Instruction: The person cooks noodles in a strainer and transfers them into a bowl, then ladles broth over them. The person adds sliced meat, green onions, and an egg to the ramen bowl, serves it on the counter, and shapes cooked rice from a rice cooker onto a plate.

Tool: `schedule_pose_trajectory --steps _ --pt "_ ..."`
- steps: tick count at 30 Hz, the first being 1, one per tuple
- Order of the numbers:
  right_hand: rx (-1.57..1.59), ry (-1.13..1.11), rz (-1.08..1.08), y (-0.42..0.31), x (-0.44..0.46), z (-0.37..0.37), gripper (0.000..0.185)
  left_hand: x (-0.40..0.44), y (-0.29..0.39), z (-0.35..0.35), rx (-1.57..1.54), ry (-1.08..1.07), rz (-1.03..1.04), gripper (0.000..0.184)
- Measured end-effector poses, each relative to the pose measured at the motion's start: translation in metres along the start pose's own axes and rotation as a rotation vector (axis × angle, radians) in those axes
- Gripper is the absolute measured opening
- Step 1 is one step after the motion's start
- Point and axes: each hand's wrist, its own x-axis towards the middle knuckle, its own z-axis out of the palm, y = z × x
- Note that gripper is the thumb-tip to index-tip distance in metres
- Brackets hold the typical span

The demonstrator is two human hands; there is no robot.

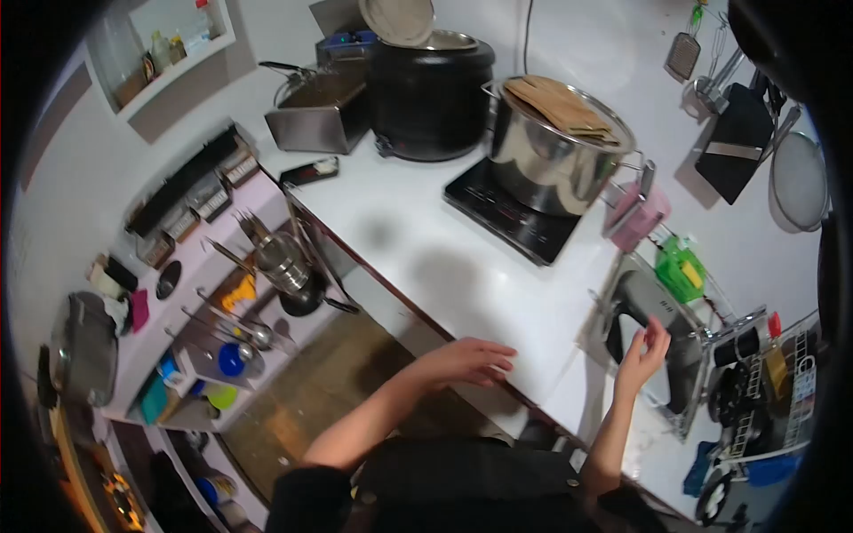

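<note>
My left hand [471, 361] hovers near the front edge of the white counter [382, 231], its fingers apart and holding nothing. Farther right, my right hand [647, 349] is raised in front of the metal sink [662, 306], empty, with its fingers curved and parted. Beyond both hands a large steel pot [538, 164] stands on a black induction cooktop [484, 209]. Folded brown cloth or board-like pieces [564, 107] lie across the top of the pot.
A black soup warmer [431, 98] and a steel fryer [315, 120] stand at the back. Shelves with ladles [258, 333] line the left. A dish rack [764, 391] sits at the right, below utensils hanging on the wall. A pink container [638, 218] is beside the sink.
</note>
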Motion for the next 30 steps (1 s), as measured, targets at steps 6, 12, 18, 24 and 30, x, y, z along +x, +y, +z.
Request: schedule_pose_trajectory --steps 6,12,18,24,30 --pt "0.09 0.027 -0.1 -0.109 0.033 0.102 0.018 -0.155 0.097 -0.144 0.014 0.369 0.355 0.04" --pt "0.323 0.029 -0.06 -0.182 0.058 0.171 0.015 -0.184 0.213 -0.233 0.102 0.422 0.595 0.038" --pt "0.484 -0.139 -0.003 -0.206 0.047 0.284 0.014 -0.12 0.351 -0.31 0.103 0.355 0.799 0.037" --pt "0.638 -0.22 0.179 -0.223 0.034 0.353 0.01 -0.012 0.499 -0.394 0.095 0.41 0.916 0.037" --pt "0.562 -0.208 0.284 -0.203 0.039 0.343 0.009 0.087 0.584 -0.434 0.083 0.435 0.828 0.033"
